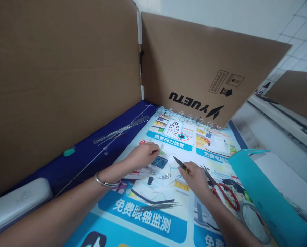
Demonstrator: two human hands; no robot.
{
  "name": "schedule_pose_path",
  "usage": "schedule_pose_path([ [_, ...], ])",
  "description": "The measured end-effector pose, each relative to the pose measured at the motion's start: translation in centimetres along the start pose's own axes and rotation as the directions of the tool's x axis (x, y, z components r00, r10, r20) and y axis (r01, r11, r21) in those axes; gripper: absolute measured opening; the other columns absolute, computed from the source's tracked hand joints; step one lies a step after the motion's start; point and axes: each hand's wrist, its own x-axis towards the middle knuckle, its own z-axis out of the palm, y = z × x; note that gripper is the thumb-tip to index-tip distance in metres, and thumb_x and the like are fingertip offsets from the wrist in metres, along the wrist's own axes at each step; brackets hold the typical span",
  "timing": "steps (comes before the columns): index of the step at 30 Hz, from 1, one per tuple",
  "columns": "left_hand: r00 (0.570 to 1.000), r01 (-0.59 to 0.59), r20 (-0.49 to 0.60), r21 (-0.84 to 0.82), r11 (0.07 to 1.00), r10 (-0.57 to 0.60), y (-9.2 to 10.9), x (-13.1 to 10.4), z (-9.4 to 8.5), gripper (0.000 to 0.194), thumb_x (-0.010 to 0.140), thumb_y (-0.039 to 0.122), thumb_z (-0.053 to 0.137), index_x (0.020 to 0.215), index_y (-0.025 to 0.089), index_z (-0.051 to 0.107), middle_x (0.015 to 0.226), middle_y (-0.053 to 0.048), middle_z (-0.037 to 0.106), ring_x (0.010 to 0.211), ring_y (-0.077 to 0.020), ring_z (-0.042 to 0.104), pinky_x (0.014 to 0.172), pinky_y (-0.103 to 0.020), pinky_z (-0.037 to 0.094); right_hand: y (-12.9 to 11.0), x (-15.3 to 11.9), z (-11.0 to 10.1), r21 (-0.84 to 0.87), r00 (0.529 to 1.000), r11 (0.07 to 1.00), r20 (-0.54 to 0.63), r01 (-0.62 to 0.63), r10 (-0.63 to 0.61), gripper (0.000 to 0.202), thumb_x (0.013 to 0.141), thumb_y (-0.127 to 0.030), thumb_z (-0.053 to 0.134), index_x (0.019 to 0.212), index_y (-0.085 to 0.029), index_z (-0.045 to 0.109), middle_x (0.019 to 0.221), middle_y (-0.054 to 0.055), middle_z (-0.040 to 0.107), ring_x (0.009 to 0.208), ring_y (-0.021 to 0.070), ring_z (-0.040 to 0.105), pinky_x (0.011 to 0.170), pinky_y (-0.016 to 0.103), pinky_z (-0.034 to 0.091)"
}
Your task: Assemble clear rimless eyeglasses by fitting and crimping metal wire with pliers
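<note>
Cropped edges, covered details

The tall brown cardboard panel (63, 75) at left runs out of view. Under the hands lies a blue-and-white printed sheet (117, 233). The teal folder-like holder (261, 192), cropped at right, has thin dark strands (297, 209) on its white inside. The left hand (144, 154) has its fingers pressed together; I cannot tell what they pinch. The right hand (194, 175) grips dark-tipped pliers (181, 165), handles mostly covered. Clear beads on thin wire (166, 176) lie between the hands.
</note>
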Motion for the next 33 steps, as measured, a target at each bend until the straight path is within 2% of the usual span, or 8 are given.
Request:
schedule_pose_path([
  [5,0.984,0.123,0.112,0.133,0.983,-0.138,-0.1,-0.3,0.3,0.026,0.072,0.044,0.050,0.077,0.020,0.060,0.077,-0.003,0.063,0.068,-0.0167,0.055,0.057,-0.023,0.033,0.2,-0.2,0.7,0.018,0.999,1.000,-0.049,0.005,-0.004,0.021,0.083,-0.037,0.044,0.082,-0.023,0.059,0.072,0.000,0.056,0.070,0.0135,0.052,0.060,0.021,0.033],
  [9,0.976,0.154,0.125,0.176,0.972,-0.178,-0.5,-0.3,1.4,0.031,0.069,0.047,0.054,0.084,0.021,0.058,0.078,-0.003,0.063,0.064,-0.0168,0.054,0.052,-0.023,0.028,0.1,-0.4,0.7,-0.013,0.998,1.000,-0.052,0.020,-0.021,0.020,0.083,-0.035,0.044,0.082,-0.022,0.059,0.075,0.000,0.057,0.073,0.0135,0.052,0.063,0.021,0.033],
  [16,0.984,0.087,0.150,0.072,0.994,-0.097,-1.2,-0.2,2.7,0.021,0.071,0.040,0.052,0.076,0.020,0.057,0.074,-0.002,0.060,0.065,-0.0153,0.053,0.053,-0.022,0.031,0.2,-0.3,0.8,-0.111,0.999,0.994,-0.037,0.008,-0.013,0.020,0.083,-0.036,0.045,0.079,-0.022,0.057,0.076,0.000,0.056,0.075,0.0134,0.051,0.064,0.021,0.033],
  [22,0.986,0.073,0.147,0.068,0.995,-0.083,-0.4,-0.5,2.7,0.019,0.069,0.038,0.054,0.072,0.019,0.057,0.077,-0.001,0.059,0.069,-0.0153,0.052,0.057,-0.023,0.034,0.4,-0.4,0.9,-0.186,0.998,0.982,-0.034,0.039,-0.046,0.020,0.084,-0.036,0.044,0.080,-0.022,0.058,0.077,0.001,0.057,0.077,0.0139,0.051,0.067,0.023,0.032],
  [27,0.988,0.098,0.109,0.090,0.991,-0.107,0.4,-1.0,3.0,0.022,0.067,0.037,0.057,0.079,0.019,0.057,0.085,-0.003,0.058,0.075,-0.0176,0.053,0.060,-0.024,0.035,0.1,-0.6,0.7,-0.261,0.995,0.962,-0.053,0.073,-0.090,0.019,0.084,-0.034,0.045,0.083,-0.021,0.059,0.079,0.003,0.058,0.079,0.0155,0.050,0.068,0.025,0.032],
  [33,0.993,0.036,0.109,0.076,0.996,-0.044,0.6,-1.3,3.3,0.017,0.072,0.035,0.054,0.074,0.019,0.057,0.084,-0.004,0.056,0.074,-0.0174,0.052,0.061,-0.025,0.036,-0.2,-0.8,0.4,-0.306,0.987,0.943,-0.059,0.128,-0.153,0.017,0.083,-0.030,0.047,0.083,-0.019,0.060,0.079,0.006,0.058,0.079,0.0172,0.048,0.069,0.027,0.031],
])
